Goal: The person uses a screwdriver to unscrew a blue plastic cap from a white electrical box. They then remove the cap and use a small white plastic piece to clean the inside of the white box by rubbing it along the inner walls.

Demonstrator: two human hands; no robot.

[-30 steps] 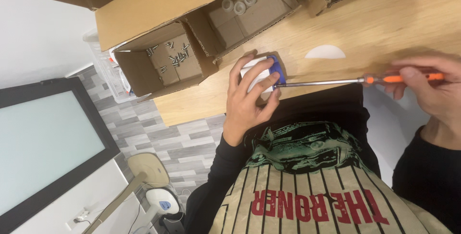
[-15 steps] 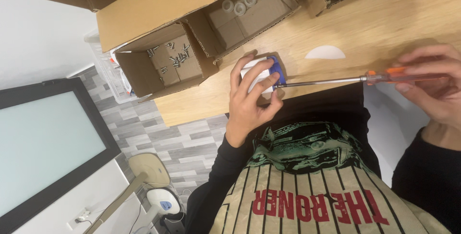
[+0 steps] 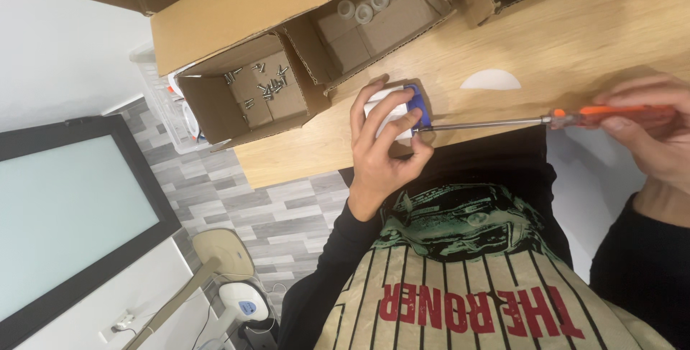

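My left hand (image 3: 382, 150) grips a small white and blue block-shaped part (image 3: 399, 108) against the wooden table (image 3: 575, 41) near its front edge. My right hand (image 3: 650, 138) holds the orange handle of a long screwdriver (image 3: 568, 118). Its metal shaft runs level to the left, and the tip meets the blue side of the part.
An open cardboard box (image 3: 248, 91) with several loose screws stands at the table's left end. Beside it, a second box (image 3: 374, 12) holds several white round pieces. A white half-disc (image 3: 490, 80) lies on the wood. A dark-framed panel (image 3: 65, 213) stands on the floor.
My right hand has shifted slightly on the screwdriver handle, fingers turning around it. The left hand and the part have stayed in place.
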